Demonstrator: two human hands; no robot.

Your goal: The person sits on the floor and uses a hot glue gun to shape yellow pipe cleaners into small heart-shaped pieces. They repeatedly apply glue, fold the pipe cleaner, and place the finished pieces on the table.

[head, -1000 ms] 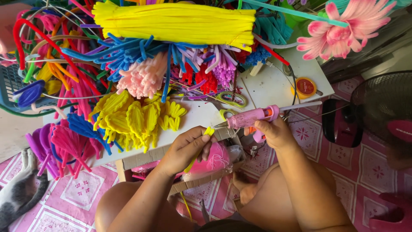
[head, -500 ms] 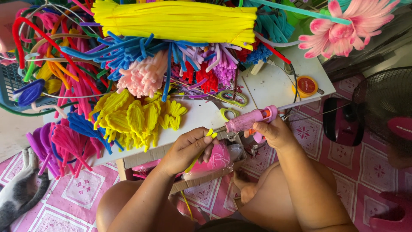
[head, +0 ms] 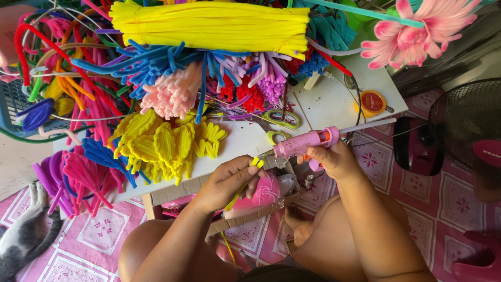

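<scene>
So you've got a pink glue gun [head: 305, 144] lying nearly level, tilted a bit, its nozzle end pointing left and down, right at the folded tip of a yellow pipe cleaner [head: 254, 163]. That pipe cleaner is a thin fuzzy stem, bent double at the top, running down-left toward your lap, just over the low table's front edge.

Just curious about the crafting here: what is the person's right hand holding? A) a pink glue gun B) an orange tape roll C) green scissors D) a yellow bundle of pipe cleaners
A: the right hand grips a pink glue gun, its nozzle pointing toward the left hand.
</scene>
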